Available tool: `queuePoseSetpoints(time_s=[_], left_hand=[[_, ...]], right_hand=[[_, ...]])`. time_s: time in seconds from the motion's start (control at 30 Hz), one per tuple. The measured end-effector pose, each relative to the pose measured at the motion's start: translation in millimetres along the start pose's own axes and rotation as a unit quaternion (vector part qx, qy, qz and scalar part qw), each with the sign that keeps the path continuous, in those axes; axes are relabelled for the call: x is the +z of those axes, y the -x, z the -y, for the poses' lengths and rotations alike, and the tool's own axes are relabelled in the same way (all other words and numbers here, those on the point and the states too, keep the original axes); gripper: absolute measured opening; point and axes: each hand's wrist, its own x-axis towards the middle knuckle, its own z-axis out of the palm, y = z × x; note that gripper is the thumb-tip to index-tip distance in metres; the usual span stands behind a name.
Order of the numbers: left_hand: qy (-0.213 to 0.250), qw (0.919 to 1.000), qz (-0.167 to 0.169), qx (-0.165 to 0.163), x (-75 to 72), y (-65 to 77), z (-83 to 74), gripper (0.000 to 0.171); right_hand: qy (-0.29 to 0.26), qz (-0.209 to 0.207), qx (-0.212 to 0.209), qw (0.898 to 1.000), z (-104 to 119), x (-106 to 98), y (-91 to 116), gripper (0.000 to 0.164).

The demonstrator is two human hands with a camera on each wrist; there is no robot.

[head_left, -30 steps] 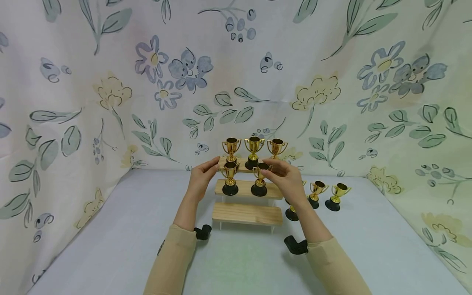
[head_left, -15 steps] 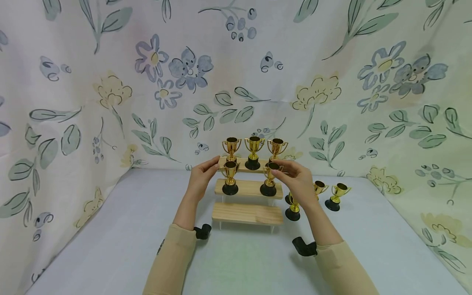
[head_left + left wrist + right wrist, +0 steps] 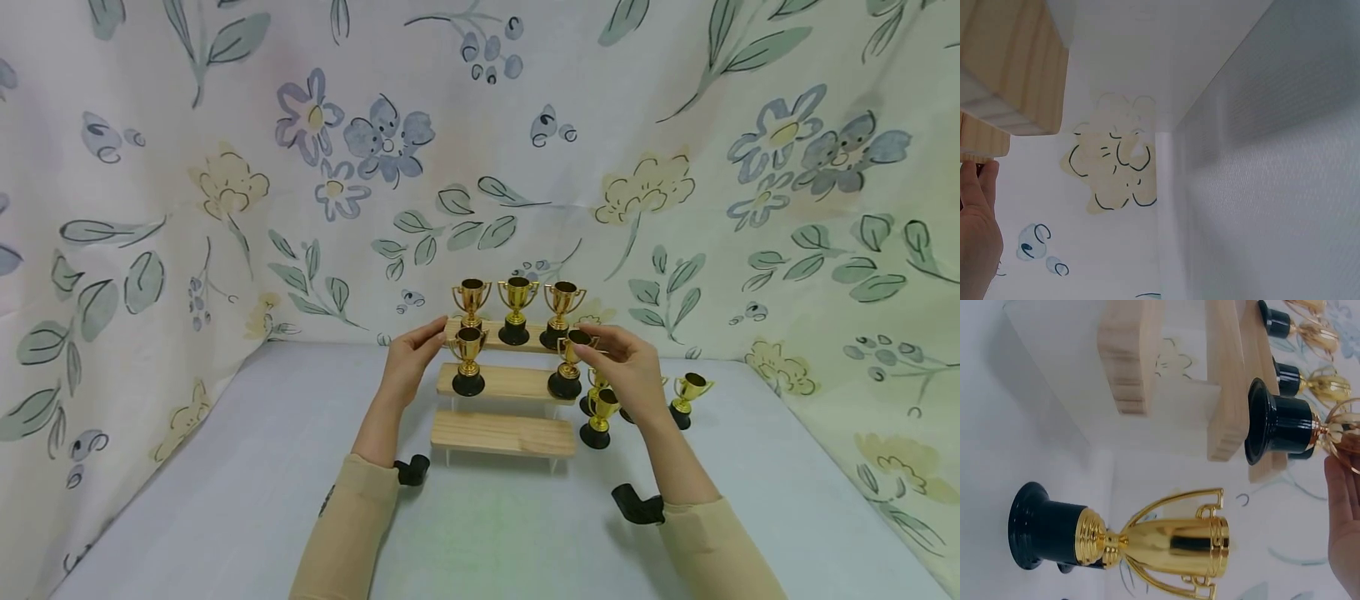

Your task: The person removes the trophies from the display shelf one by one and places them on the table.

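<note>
My right hand holds a small gold trophy cup by its upper part, fingers and thumb at the cup. Its black base stands at the right end of the middle wooden step; in the right wrist view that base appears level with the step's top. My left hand has its fingertips by the left end of the top step, near another gold trophy on the middle step. Fingers of the left hand look fairly straight in the left wrist view; what they touch is partly hidden.
Three trophies stand on the top step. The lowest step bears nothing. Right of the stand, several trophies stand on the white table, some partly behind my right hand. A floral cloth hangs behind.
My right hand has moved right with the trophy, from the middle step's centre-right to its right end. The left hand has stayed in place.
</note>
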Motion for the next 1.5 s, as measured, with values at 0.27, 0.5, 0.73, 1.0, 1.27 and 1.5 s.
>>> queuePoseSetpoints(time_s=[0.27, 0.5, 0.73, 1.0, 1.27, 1.5], left_hand=[[0.002, 1.0000, 0.001, 0.003, 1.0, -1.4, -0.1, 0.043], [0.008, 1.0000, -0.001, 0.001, 1.5, -0.4, -1.4, 0.043], [0.008, 1.0000, -0.003, 0.001, 0.8, -0.7, -1.0, 0.043], [0.000, 1.0000, 0.000, 0.004, 0.3, -0.5, 0.2, 0.043], [-0.004, 1.0000, 0.000, 0.003, 0.6, 0.2, -0.1, 0.043], [-0.003, 1.0000, 0.003, 0.007, 0.3, 0.4, 0.1, 0.043]], right_hand=[[0.006, -0.023, -0.011, 1.000, -3, -13, 2, 0.036], [0.014, -0.042, -0.013, 0.999, -5, -24, 4, 0.039], [0.029, -0.052, 0.012, 0.998, -5, -34, 8, 0.041], [0.043, -0.068, 0.019, 0.997, -6, -44, 9, 0.038], [0.054, -0.084, 0.024, 0.995, -8, -53, 10, 0.041], [0.050, -0.098, 0.025, 0.994, -12, -61, 10, 0.040]])
